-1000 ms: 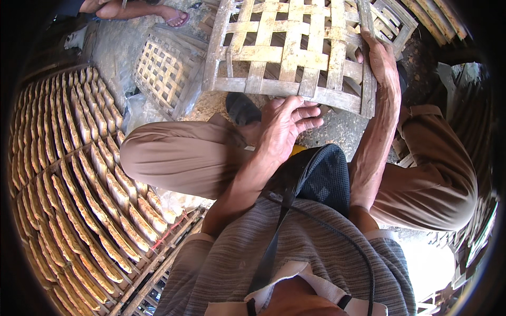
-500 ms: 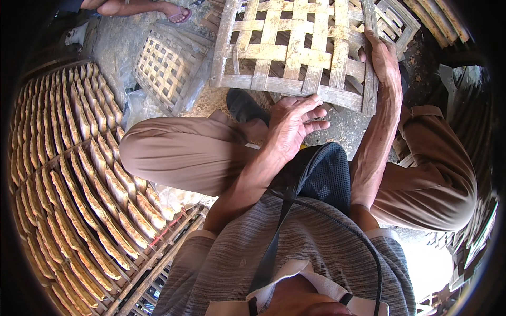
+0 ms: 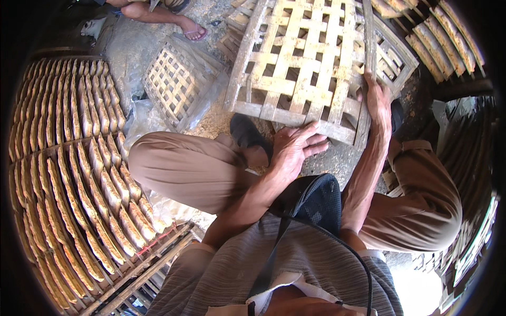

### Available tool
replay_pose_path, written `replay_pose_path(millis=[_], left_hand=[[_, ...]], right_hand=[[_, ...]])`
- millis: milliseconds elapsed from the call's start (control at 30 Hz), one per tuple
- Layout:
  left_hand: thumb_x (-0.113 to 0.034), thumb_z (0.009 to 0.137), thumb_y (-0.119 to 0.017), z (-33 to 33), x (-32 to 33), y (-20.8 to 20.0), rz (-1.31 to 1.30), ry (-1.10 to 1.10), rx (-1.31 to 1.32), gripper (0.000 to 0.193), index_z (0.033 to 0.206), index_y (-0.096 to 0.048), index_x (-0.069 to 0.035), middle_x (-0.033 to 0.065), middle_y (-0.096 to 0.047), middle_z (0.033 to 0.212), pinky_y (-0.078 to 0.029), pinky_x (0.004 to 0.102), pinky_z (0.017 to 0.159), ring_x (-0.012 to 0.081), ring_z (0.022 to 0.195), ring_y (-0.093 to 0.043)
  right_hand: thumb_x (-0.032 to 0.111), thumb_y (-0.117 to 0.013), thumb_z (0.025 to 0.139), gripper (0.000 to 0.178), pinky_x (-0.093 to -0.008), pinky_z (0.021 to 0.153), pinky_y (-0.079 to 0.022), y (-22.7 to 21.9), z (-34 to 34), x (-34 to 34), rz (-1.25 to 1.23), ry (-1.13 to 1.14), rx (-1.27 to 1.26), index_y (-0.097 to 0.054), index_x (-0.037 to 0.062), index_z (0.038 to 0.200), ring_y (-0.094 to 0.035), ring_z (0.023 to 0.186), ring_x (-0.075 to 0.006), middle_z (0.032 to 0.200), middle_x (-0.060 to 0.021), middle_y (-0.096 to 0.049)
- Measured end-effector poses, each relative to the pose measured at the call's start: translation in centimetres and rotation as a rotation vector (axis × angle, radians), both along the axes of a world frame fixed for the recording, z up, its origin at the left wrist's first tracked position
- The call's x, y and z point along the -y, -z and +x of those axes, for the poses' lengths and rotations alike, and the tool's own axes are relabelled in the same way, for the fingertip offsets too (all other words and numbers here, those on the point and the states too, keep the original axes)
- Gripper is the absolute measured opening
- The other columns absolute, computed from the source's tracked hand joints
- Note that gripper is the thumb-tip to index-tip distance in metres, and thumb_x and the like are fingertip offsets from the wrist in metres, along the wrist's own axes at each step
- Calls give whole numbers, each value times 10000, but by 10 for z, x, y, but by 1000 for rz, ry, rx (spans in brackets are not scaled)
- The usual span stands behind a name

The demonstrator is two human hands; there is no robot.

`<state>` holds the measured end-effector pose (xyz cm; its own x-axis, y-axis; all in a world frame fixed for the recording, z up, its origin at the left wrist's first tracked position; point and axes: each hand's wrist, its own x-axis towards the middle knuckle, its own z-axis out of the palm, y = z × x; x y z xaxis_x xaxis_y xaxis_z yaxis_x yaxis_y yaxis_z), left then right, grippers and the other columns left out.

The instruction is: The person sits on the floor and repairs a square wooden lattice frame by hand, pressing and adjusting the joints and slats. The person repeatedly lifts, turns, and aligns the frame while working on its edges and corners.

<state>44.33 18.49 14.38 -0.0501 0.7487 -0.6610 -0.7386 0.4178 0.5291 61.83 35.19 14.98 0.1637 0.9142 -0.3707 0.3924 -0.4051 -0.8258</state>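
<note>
Grey floor, dusted with pale crumbs, runs beneath a seated person in brown trousers, whose bent knees spread to either side. A large frame of woven pale slats is held in front of the body, above the knees, its near edge toward the person and its far edge cut off by the top of the view; whether anything beneath bears its weight cannot be told.

The right hand is at the frame's right edge, near the lower right corner, its fingers closed around the side rail. The left hand is at the middle of the near edge. Its fingers are loosely curled and partly spread, the topmost touching the bottom rail; whether they also grip it from beneath cannot be told.

A smaller woven panel lies on the floor beyond the left knee, clear plastic beside its near left edge. Another wooden frame shows behind the right edge of the held one. Along the left stands a rack with long browned strips in close rows. Beyond the smaller panel is another person's sandalled foot.
</note>
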Motion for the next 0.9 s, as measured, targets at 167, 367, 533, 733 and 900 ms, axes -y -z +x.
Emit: replay_pose_path(millis=[167,367,533,733,900], left_hand=[[-95,1001,-708,-5,0,-9,-75,-154,33,337,1269,-573,60,148,-648,1163,-653,464,943,274,1080,-699],[-63,998,-697,-3,4,7,86,-1,121,274,1223,-603,61,141,-640,1178,-639,474,990,266,1085,-682],[-165,977,-754,-2,1,8,19,-176,-13,251,1107,-667,31,130,-709,970,-687,434,808,238,854,-738],[-123,1033,-668,-4,5,7,43,-285,-25,237,1211,-628,28,150,-670,1208,-616,512,1015,278,1137,-682],[-96,1046,-638,-7,9,17,16,-210,-12,234,1234,-600,39,185,-636,1271,-571,545,1085,334,1241,-634]], right_hand=[[600,-525,1003,650,-362,606,-372,7,-2,3,21,-61,-51,-633,32,704,-464,566,-170,575,-17,-483],[650,-521,1010,674,-340,580,-353,12,8,1,17,-79,-37,-657,37,764,-441,561,-141,581,0,-483],[635,-485,1002,716,-377,679,-405,9,2,6,69,-148,-82,-686,-23,803,-506,677,-182,595,-51,-553],[617,-509,1001,690,-394,636,-402,13,1,7,34,-184,-7,-684,-14,784,-502,623,-195,569,-69,-559],[405,-744,940,454,-491,829,-576,29,-16,11,641,46,687,-718,-31,1062,-757,835,-354,821,-230,-744]])
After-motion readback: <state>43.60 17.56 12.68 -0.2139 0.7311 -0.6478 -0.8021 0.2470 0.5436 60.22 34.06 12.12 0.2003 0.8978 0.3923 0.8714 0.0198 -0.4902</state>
